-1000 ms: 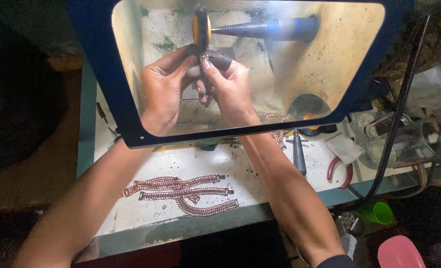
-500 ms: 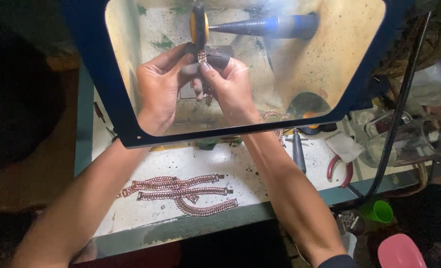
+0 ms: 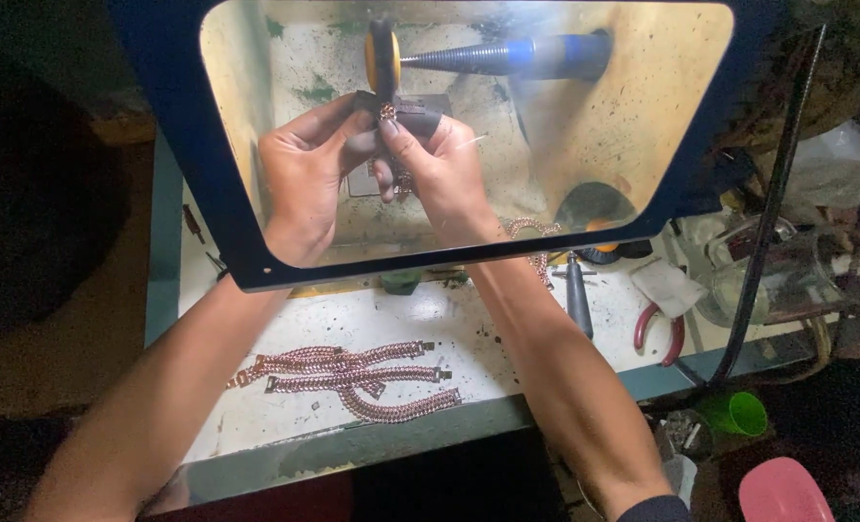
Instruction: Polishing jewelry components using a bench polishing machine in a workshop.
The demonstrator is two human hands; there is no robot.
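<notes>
Both my hands are up behind the clear shield [image 3: 468, 253], pinching a small copper-coloured chain piece [image 3: 388, 113] right against the edge of the orange polishing wheel [image 3: 382, 60]. My left hand [image 3: 306, 176] has its fingers closed on one side of it, and my right hand [image 3: 439, 166] grips the other side, with the rest of the chain dangling between my palms. More chains [image 3: 352, 377] lie on the white bench [image 3: 285, 425] below, and red pliers [image 3: 657, 329] off to the right.

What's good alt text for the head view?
Both hands, left hand and right hand, press a small chain piece against a spinning buffing wheel behind a clear shield. Copper-coloured chain bracelets lie on the bench.
</notes>
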